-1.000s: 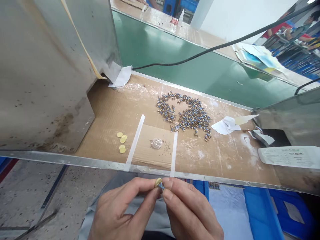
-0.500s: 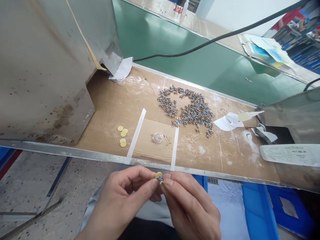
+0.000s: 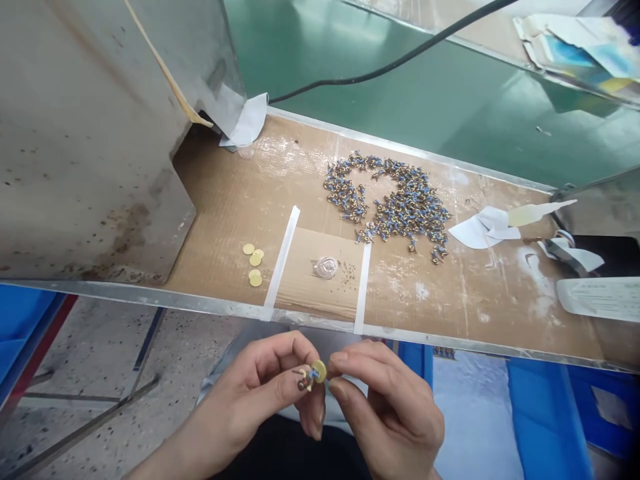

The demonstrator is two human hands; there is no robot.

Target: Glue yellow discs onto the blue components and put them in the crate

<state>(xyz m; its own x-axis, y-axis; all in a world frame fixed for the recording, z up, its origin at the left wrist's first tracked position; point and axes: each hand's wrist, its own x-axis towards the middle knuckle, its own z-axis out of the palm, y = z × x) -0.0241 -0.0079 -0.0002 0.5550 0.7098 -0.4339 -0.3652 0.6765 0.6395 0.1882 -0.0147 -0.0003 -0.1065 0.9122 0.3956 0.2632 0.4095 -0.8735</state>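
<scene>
A tiny painted figurine (image 3: 307, 381), blue and brown with a round yellow disc (image 3: 319, 371) at its foot end, lies tilted in my left hand (image 3: 270, 383). The thumb and fingers of that hand are closed on it. Close by on the right, my right hand (image 3: 390, 400) has its thumb and index fingertip a little apart, beside the disc's edge, with nothing visible between them. Several more yellow discs (image 3: 255, 258) lie on the bench to the left. Behind, a heap of similar small figurines (image 3: 407, 200) spreads over the cardboard.
A small clear dish (image 3: 327, 267) sits on a cardboard patch between two white tape strips. White paper scraps (image 3: 487, 227) and a pale pointed bottle tip (image 3: 540, 212) are at the right. A metal housing (image 3: 90, 147) stands at the left. Blue bins (image 3: 545, 413) are below the bench edge.
The figurine has turned into fuller view in my left hand, its disc now facing right. My right fingers have come off it and parted slightly. The camera view has shifted.
</scene>
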